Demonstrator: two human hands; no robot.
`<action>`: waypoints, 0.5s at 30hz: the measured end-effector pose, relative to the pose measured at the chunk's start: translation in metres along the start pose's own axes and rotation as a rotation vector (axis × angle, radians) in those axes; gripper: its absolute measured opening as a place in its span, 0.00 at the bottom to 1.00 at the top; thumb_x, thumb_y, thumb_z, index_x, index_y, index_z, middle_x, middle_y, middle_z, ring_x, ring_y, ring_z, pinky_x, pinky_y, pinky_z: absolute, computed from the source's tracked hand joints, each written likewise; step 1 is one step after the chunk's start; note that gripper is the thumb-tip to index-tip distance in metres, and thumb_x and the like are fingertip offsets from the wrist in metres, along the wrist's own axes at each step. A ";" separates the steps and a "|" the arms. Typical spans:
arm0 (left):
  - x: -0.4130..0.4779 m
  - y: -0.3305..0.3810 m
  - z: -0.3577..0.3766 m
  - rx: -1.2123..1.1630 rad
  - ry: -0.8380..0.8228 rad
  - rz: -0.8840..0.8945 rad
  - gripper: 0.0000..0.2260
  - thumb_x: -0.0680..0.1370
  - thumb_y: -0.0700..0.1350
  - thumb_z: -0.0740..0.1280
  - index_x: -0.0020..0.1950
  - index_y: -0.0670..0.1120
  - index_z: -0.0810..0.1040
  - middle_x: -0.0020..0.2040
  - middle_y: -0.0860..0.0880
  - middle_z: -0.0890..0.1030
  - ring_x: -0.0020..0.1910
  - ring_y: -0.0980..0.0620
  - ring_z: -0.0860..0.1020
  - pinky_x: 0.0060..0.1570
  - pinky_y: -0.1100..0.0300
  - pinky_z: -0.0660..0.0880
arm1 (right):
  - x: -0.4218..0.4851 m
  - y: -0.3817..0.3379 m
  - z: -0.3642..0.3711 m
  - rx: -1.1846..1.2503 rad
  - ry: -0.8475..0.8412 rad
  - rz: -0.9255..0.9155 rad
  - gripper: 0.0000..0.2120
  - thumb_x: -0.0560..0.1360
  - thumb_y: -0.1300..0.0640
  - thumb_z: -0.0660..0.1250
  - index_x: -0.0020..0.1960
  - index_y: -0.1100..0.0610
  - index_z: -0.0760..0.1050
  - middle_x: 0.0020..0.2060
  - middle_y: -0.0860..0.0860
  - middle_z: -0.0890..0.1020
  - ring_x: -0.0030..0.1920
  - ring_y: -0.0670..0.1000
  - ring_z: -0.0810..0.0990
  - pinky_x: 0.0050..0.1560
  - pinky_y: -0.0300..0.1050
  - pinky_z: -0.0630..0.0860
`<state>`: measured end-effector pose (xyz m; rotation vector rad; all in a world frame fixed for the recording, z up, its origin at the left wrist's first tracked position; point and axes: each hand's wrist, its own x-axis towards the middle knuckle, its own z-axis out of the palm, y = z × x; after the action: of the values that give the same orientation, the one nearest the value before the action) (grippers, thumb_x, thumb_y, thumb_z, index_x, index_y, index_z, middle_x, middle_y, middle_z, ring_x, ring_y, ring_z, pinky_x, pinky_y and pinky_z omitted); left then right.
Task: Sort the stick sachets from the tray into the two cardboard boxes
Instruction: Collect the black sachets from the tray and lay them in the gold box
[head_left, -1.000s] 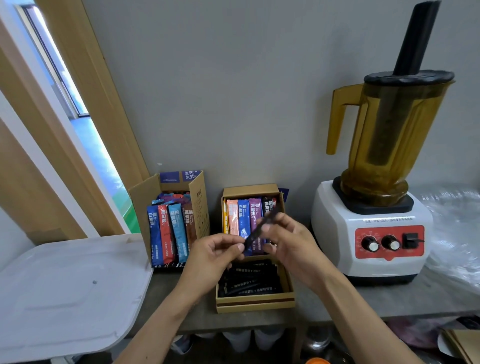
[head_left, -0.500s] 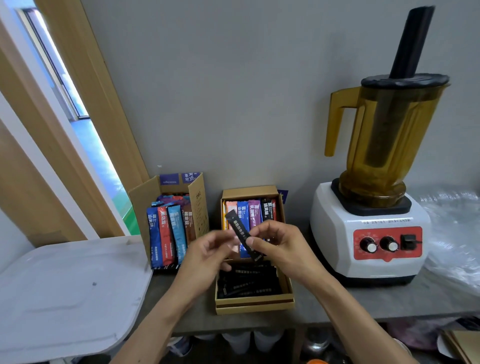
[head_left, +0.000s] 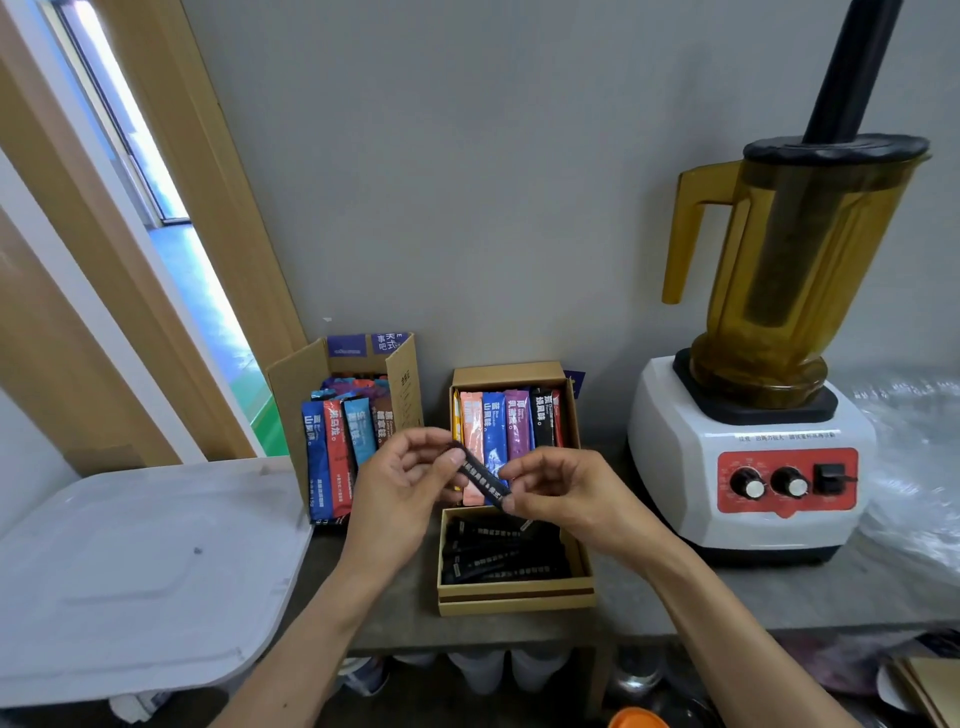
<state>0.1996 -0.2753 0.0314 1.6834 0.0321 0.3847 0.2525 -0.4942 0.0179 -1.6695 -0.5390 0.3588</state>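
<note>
A black stick sachet (head_left: 482, 477) slants between my two hands above the middle cardboard box (head_left: 514, 595). My left hand (head_left: 400, 483) pinches its upper end and my right hand (head_left: 561, 496) pinches its lower end. That box holds several black sachets lying flat in its front part and coloured sachets (head_left: 506, 428) standing in its back part. To the left, an open cardboard box (head_left: 293, 382) holds several blue and red sachets (head_left: 332, 457) upright. The white tray (head_left: 130, 577) lies at the left with no sachets on it.
A blender (head_left: 753, 457) with an amber jug stands right of the boxes on the grey shelf (head_left: 727, 597). Crinkled clear plastic (head_left: 914, 467) lies at the far right. A wall runs close behind. Cups and clutter sit under the shelf.
The black sachet has swung from leaning up to the right to slanting down to the right and sits lower, nearer the box. Both hands stayed on it.
</note>
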 end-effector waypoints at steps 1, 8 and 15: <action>0.001 0.001 0.002 -0.013 -0.022 -0.002 0.13 0.78 0.39 0.73 0.62 0.47 0.79 0.52 0.47 0.87 0.49 0.50 0.87 0.45 0.57 0.85 | 0.001 -0.002 0.001 -0.055 -0.010 -0.007 0.13 0.75 0.59 0.77 0.59 0.53 0.82 0.48 0.52 0.87 0.53 0.49 0.86 0.56 0.44 0.83; -0.005 -0.002 0.001 0.201 -0.161 0.011 0.12 0.75 0.43 0.77 0.57 0.50 0.82 0.53 0.55 0.86 0.54 0.59 0.84 0.50 0.62 0.82 | 0.006 -0.006 0.011 -0.071 0.235 0.026 0.24 0.76 0.58 0.77 0.66 0.49 0.69 0.57 0.48 0.84 0.47 0.46 0.88 0.40 0.41 0.83; -0.003 -0.018 -0.008 0.480 -0.236 0.015 0.07 0.77 0.42 0.75 0.50 0.54 0.84 0.48 0.58 0.85 0.53 0.63 0.81 0.49 0.67 0.79 | 0.002 0.003 0.007 0.116 0.318 0.056 0.13 0.78 0.54 0.74 0.60 0.53 0.74 0.50 0.53 0.88 0.45 0.52 0.89 0.40 0.47 0.82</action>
<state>0.1984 -0.2651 0.0146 2.1956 -0.0678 0.1933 0.2507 -0.4874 0.0141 -1.5920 -0.2307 0.1567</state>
